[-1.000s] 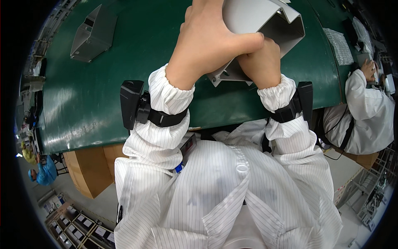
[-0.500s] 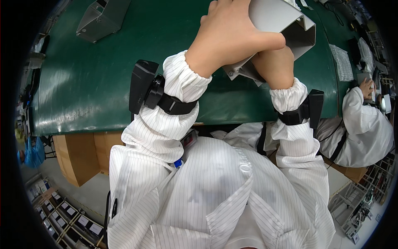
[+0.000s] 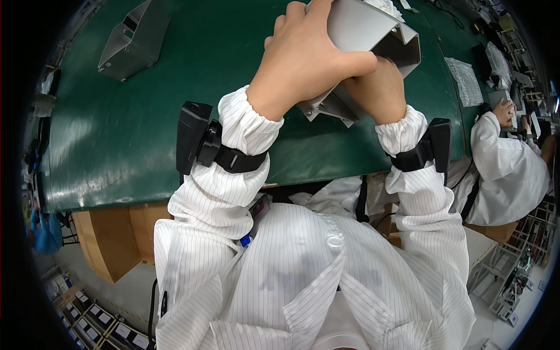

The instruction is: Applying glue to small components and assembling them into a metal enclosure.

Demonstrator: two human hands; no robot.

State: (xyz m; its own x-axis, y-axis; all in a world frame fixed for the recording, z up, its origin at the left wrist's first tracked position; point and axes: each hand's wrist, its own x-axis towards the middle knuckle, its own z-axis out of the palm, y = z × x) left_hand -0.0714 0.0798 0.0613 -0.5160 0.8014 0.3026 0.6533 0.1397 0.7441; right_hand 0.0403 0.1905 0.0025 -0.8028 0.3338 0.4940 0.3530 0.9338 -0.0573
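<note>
head view: both forearms reach up from the lower edge to the housing [image 3: 360,24], bent at the elbows, the wrists drawn close together. the left hand [image 3: 309,61] comes at the housing from its left, back of the hand up, fingers spread along its left side and partly cut off by the upper edge of the view. its thumb [image 3: 359,63] stretches rightward over the right hand [image 3: 382,87], near the open end of the housing. the left hand's grip is broad, holding the housing by its side. the right hand goes into the open end from below (its fingers are hidden in there, so i cannot tell whether they are closed on anything).

the housing is bent grey sheet metal, smooth and matt outside, dark inside, with a stepped fold along its right edge and a small screw [image 3: 309,112] at its lower left corner. it is tilted, over the green table [image 3: 175,128], whose surface is glossy. well to the left of the housing lies a second housing [image 3: 137,44], grey and angular. to the right of the housing is crinkled bubble wrap [image 3: 465,80]. below the housing, black straps [image 3: 242,160] circle the pinstriped white sleeves [image 3: 210,192].
</note>
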